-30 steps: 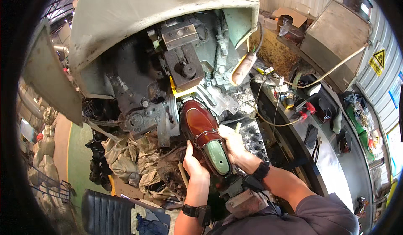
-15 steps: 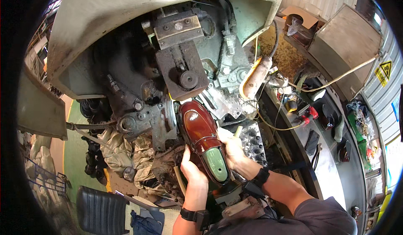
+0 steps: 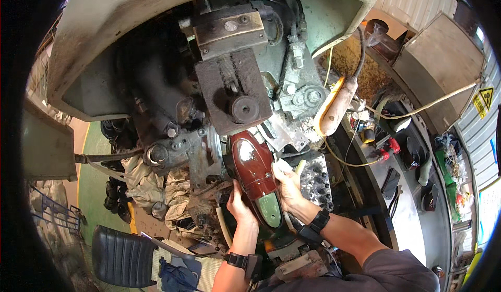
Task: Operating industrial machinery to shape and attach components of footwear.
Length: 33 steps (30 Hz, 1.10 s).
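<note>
A glossy dark red leather shoe point(image 3: 252, 166) sits on a green shoe last point(image 3: 270, 208), its toe pointing away from me under the machine's dark press block point(image 3: 232, 86). My left hand point(image 3: 241, 206) is closed along the shoe's left side near the heel. My right hand point(image 3: 288, 186) grips the opposite side, fingers bent around it. Something small and white point(image 3: 282, 166), perhaps cloth, shows at the right fingertips. The toe's front tip is partly hidden beneath the block. Beside the toe stands a metal clamp arm point(image 3: 211, 154).
A lit hand lamp point(image 3: 336, 107) hangs right of the press. Further right, a workbench point(image 3: 412, 219) carries a phone point(image 3: 390, 181), red-handled tools point(image 3: 389, 148) and dark shoe pieces. Left are crumpled cloth bags point(image 3: 148, 185); a black chair point(image 3: 124, 255) stands at lower left.
Both hands have kept hold while the shoe's toe has tipped up and slid further under the press block. The view has shifted slightly, so the machine appears lower and larger.
</note>
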### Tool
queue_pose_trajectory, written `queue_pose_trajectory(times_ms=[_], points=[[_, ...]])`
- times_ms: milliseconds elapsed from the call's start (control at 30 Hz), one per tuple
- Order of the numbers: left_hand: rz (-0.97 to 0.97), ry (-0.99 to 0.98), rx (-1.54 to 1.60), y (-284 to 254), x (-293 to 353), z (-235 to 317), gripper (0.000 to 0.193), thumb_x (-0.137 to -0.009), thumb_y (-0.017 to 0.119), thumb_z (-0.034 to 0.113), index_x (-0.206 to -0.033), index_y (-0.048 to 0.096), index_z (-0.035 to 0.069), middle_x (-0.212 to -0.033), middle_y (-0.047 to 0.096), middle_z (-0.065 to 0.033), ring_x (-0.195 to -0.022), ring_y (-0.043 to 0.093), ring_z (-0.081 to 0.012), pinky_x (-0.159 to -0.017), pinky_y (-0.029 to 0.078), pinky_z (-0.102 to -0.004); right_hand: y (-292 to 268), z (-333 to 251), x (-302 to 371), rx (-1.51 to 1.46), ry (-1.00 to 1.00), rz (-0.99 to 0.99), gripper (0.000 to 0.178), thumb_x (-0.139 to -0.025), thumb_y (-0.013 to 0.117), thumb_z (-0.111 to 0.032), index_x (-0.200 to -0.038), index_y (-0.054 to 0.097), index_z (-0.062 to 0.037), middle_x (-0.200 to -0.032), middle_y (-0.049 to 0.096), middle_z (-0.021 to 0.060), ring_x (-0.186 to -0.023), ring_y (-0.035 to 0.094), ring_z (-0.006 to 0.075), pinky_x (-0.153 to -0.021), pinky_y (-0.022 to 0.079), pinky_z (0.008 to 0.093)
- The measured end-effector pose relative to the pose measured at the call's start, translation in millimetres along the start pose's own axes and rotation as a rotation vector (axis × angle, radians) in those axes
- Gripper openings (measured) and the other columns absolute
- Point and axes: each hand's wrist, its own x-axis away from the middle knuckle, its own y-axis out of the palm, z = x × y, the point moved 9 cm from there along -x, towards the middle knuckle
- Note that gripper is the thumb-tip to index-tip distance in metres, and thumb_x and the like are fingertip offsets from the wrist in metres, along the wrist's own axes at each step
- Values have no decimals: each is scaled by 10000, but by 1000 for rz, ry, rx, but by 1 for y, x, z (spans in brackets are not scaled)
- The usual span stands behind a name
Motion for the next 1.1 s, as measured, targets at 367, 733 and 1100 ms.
queue_pose_trajectory(times_ms=[367, 733, 1100], points=[[-69, -109, 123, 3, -9, -13, 331, -1015, 621, 282, -1150, 658, -17, -1109, 699, -112, -938, 686, -236, -838, 571, -400, 5, -2, 7, -6, 54, 24, 263, -959, 691, -103, -1199, 647, -5, -1098, 703, 75, -919, 679, 150, -817, 572, 300], [-153, -201, 118, 23, 9, -8, 492, -1030, 518, 466, -1281, 612, 53, -1218, 676, -115, -1055, 666, -290, -934, 545, -444, 30, -10, 19, -29, 91, -48, 193, -968, 676, -154, -1115, 631, -38, -1053, 693, 61, -928, 682, 151, -827, 597, 319], [68, 198, -435, -62, 10, 63, 389, -986, 670, 321, -1116, 657, -46, -1095, 695, -159, -956, 683, -239, -899, 546, -368, -54, -57, 8, 581, 270, -33, 403, -988, 651, -175, -1290, 512, 52, -1096, 692, 252, -853, 743, 291, -726, 636, 363]])
